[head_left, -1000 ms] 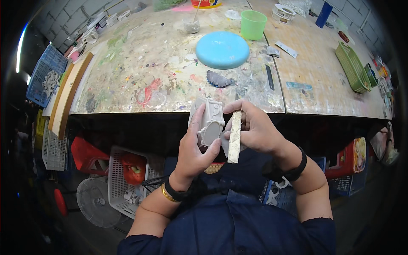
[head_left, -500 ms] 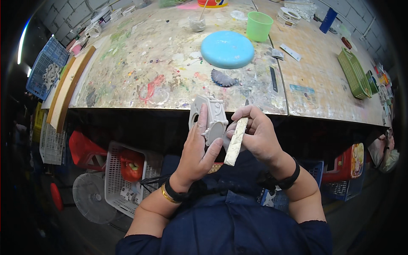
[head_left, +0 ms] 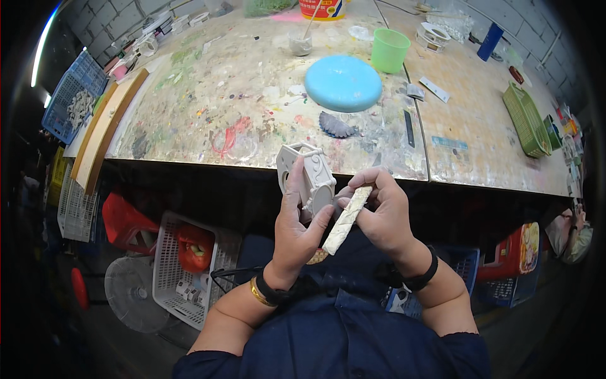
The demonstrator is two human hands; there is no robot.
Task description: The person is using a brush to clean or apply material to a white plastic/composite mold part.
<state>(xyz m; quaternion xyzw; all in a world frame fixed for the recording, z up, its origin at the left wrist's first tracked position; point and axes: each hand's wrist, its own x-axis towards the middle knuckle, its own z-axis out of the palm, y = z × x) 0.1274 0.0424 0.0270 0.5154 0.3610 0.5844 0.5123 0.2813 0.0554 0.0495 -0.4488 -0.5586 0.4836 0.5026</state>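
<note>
My left hand (head_left: 294,224) is closed around a pale grey moulded casting (head_left: 317,167), held just off the table's near edge. The casting is hollow, with raised scrollwork and an oval panel facing my right hand. Fingers lie along its side and the thumb presses near the oval. My right hand (head_left: 386,211) grips a flat, cream-coloured stick (head_left: 347,223) with a rough, wrapped-looking surface, slanting down to the left. The right fingertips come close to the oval panel; whether a blade or tip extends from the stick is hidden by them.
On the paint-stained table (head_left: 183,126) are a blue round disc (head_left: 344,83), a grey scalloped piece (head_left: 336,126), a green cup (head_left: 389,50) and a dark flat strip (head_left: 409,129). A green basket (head_left: 527,120) stands right. Below left sits a white crate (head_left: 165,268).
The stick has swung so its lower end points further left. The casting is tilted slightly differently in my left hand. The table appears shifted slightly down in view.
</note>
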